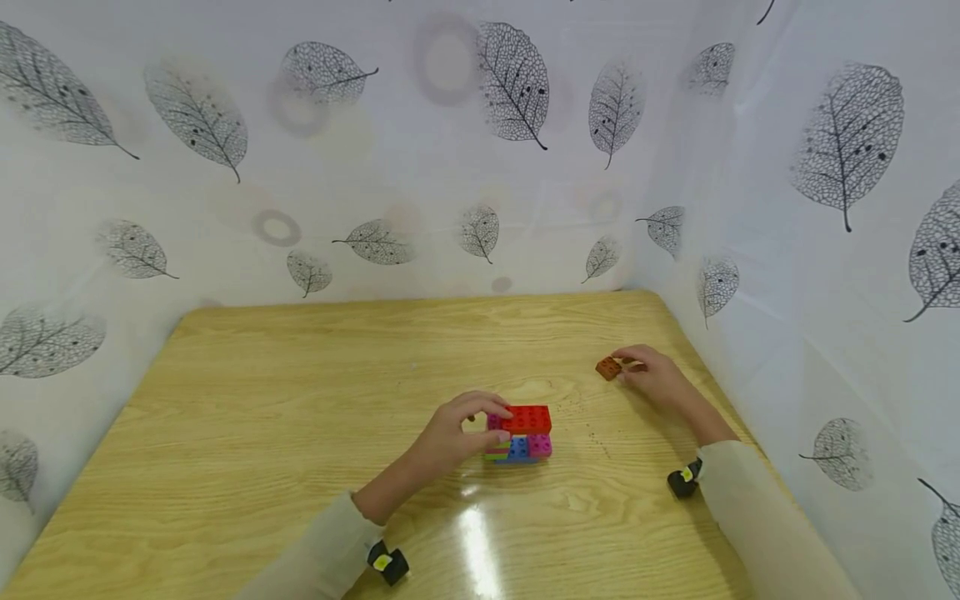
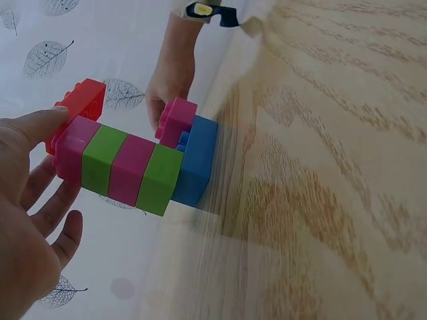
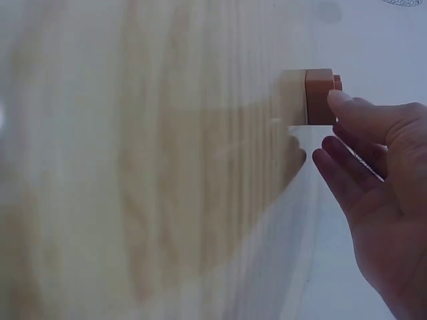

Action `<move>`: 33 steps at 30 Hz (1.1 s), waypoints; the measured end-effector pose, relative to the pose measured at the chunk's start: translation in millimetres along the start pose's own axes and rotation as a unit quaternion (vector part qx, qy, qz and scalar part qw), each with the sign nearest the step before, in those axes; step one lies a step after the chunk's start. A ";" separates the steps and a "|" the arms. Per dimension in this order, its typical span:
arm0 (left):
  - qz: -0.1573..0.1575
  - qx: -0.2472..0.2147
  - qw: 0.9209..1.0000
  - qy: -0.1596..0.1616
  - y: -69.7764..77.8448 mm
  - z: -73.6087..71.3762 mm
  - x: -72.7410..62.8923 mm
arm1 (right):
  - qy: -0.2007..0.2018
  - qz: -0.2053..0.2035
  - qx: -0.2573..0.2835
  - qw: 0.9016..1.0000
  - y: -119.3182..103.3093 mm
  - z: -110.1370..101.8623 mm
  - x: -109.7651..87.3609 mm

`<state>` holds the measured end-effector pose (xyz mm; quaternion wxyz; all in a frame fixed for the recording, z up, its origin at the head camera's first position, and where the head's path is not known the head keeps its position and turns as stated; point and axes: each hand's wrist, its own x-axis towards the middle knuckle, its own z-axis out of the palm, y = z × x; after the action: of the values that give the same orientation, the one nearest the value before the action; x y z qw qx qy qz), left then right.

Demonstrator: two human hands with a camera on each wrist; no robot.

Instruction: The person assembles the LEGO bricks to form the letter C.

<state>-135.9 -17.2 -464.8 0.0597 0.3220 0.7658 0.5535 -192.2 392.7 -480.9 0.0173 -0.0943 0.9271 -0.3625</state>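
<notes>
A stack of toy building bricks stands on the table near the middle in the head view, with a blue brick (image 2: 199,163) at its base. On one end rises a column of alternating green and pink bricks (image 2: 130,170); a single pink brick (image 1: 540,447) sits at the other end. Across the top lies a red brick (image 1: 529,418). My left hand (image 1: 456,429) holds the stack at its top, thumb and forefinger at the red brick. To the right, my right hand (image 1: 654,382) pinches a small brown brick (image 3: 319,100) close to the table surface.
The light wooden table (image 1: 300,375) ends at the back and right against white curtain (image 1: 420,183) printed with leaves. Dark bands with small devices (image 1: 387,562) sit at both wrists.
</notes>
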 end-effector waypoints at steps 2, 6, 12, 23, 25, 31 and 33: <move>-0.004 -0.002 1.000 0.002 -0.2 0.6 0.1 | -0.012 0.006 0.012 1.000 2.4 -0.6 2.5; -0.009 -0.003 1.000 0.003 -0.5 1.4 -0.1 | -0.037 0.009 0.038 0.999 6.1 -0.7 7.6; -0.008 -0.006 1.000 0.001 -1.0 2.3 0.3 | -0.043 0.010 0.033 0.998 9.2 1.7 12.5; -0.010 -0.006 1.000 0.003 2.2 2.1 1.0 | -0.008 -0.022 -0.021 0.999 1.8 4.8 12.3; -0.013 -0.005 1.000 0.002 3.2 1.7 0.8 | -0.008 -0.026 -0.024 0.999 -0.6 6.8 12.4; -0.007 -0.013 1.000 0.004 3.4 2.5 0.3 | -0.012 -0.007 -0.050 0.999 -3.3 12.9 14.3; -0.005 -0.020 1.000 0.004 3.1 3.4 0.0 | -0.008 -0.003 -0.053 0.999 -3.8 14.3 14.4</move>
<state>-133.1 -13.9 -463.4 0.0654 0.3150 0.7563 0.5696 -204.2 377.7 -488.4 0.0187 -0.1005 0.9447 -0.3117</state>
